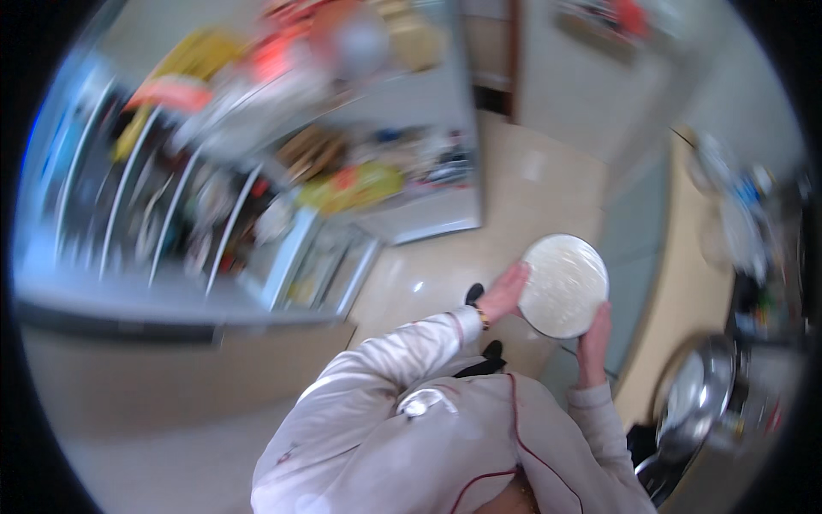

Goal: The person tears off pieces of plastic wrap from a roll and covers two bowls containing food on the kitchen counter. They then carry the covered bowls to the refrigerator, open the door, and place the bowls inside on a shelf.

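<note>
Between both my hands is a round bowl or basin [563, 283] with a pale, shiny top that looks like plastic wrap over something whitish. My left hand [506, 292] presses against its left side, and a bracelet circles that wrist. At the lower right of its rim, my right hand [595, 337] grips it. The bowl is held over the floor in front of my body. What it contains cannot be made out.
On the left stands an open refrigerator [148, 308] with crowded shelves; its door [430, 215] holds packages and a yellow-green bag [353, 186]. A counter [684, 270] runs along the right, with a shiny metal pan [697, 392]. Glossy floor tiles [417, 283] lie between.
</note>
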